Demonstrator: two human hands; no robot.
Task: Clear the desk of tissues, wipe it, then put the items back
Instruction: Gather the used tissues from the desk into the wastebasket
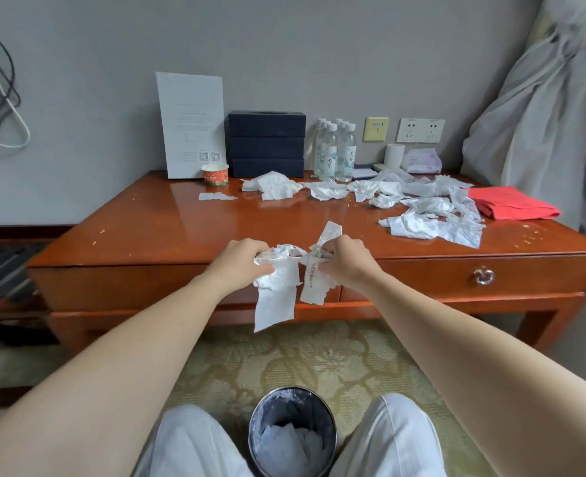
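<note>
My left hand [241, 261] grips a crumpled white tissue [274, 297] that hangs down in front of the wooden desk [153, 228]. My right hand [348, 259] pinches a printed paper strip [314, 287] together with more tissue, close beside the left hand. Both hands hover at the desk's front edge. Several crumpled tissues [425, 218] lie scattered over the desk's right half, another clump of tissue [274, 185] near the back middle, and a small scrap [215, 196] to its left. A lined waste bin [293, 432] stands on the carpet between my knees, with tissue inside.
Along the wall stand a white notice card [193, 125], a red paper cup [215, 173], a dark tissue box [267, 142], several water bottles [336, 149], a paper roll [394, 154] and a tissue pack [422, 161]. A red cloth [511, 203] lies at the right. Crumbs dot the desk.
</note>
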